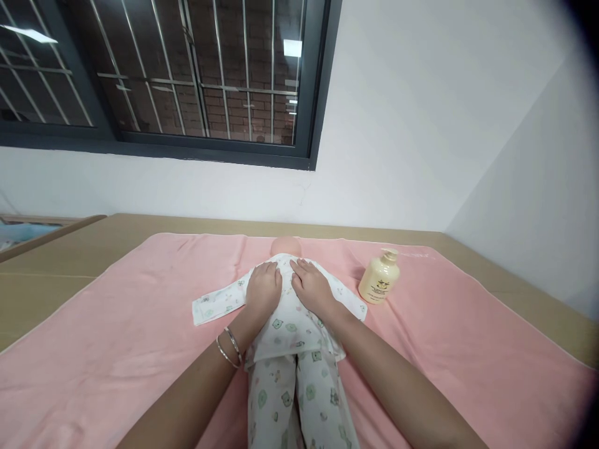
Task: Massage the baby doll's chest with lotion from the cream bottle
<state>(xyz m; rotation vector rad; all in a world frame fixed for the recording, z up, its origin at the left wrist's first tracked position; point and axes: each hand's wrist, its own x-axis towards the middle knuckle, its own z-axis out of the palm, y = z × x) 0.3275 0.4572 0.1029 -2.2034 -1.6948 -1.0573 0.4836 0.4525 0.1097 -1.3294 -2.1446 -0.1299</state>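
A baby doll lies stretched out, its bare round head at the far end; I cannot tell whether it is face up or face down. It wears a white printed top and matching trousers, with the sleeves spread to both sides. My left hand rests flat on the left part of the upper top, fingers stretched out. On the right part, my right hand lies flat too, its fingers pointing toward the head. Two silver bangles circle my left wrist.
A pale yellow pump bottle stands to the right of the doll. Beneath both is a pink blanket on a wooden surface. Behind rise a white wall and a dark-framed, barred window.
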